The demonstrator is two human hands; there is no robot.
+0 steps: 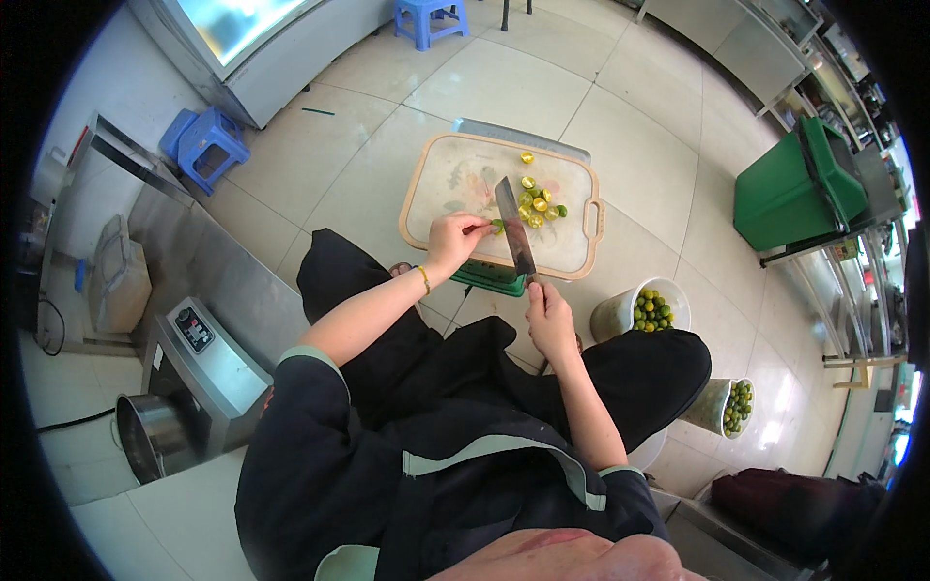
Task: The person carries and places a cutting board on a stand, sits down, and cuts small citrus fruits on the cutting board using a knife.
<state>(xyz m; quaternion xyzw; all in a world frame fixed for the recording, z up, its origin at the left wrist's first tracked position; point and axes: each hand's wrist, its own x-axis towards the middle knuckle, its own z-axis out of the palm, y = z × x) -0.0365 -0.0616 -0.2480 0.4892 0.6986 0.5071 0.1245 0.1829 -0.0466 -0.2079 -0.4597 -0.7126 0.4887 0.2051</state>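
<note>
My right hand [550, 317] grips the handle of a broad-bladed kitchen knife [515, 226], whose blade points away from me over a cutting board [450, 160]. To the left of the blade, the fingertips of my left hand [456, 243] pinch a small green citrus fruit [498, 226] against the board. Whether the blade touches that fruit is hard to tell. Several halved citrus fruits [540, 204] lie in a cluster right of the knife, most with yellow cut faces up. One more half [527, 157] sits apart near the board's far edge.
The board rests on a green crate [487, 276] between my knees. Two buckets of whole citrus, one nearer the board [607, 319] and one behind my right knee [706, 408], stand at right. Blue stools [212, 149], a green bin [788, 189] and a steel pot [142, 436] are farther out.
</note>
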